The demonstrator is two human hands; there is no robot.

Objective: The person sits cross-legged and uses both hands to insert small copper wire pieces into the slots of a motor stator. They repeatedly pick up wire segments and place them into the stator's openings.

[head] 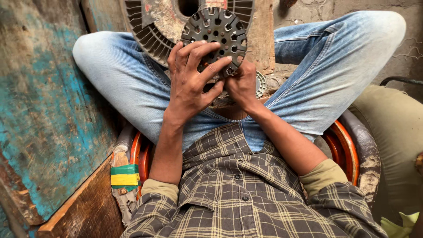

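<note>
Below our checked shirt (238, 194), our left hand (189, 83) spreads its fingers over a dark slotted metal disc (216, 31) at twelve o'clock; our right hand (241, 86) grips its lower edge. Work looks midway; a bigger ribbed rotor (152, 26) lies behind.

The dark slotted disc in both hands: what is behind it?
Behind the dark slotted disc stands a larger rusty finned round casing against a wooden board. The left hand and right hand cover the disc's lower edge.

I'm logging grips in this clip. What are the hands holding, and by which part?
Both hands hold a dark slotted metal disc at its lower edge: left hand across the face, right hand behind.
</note>
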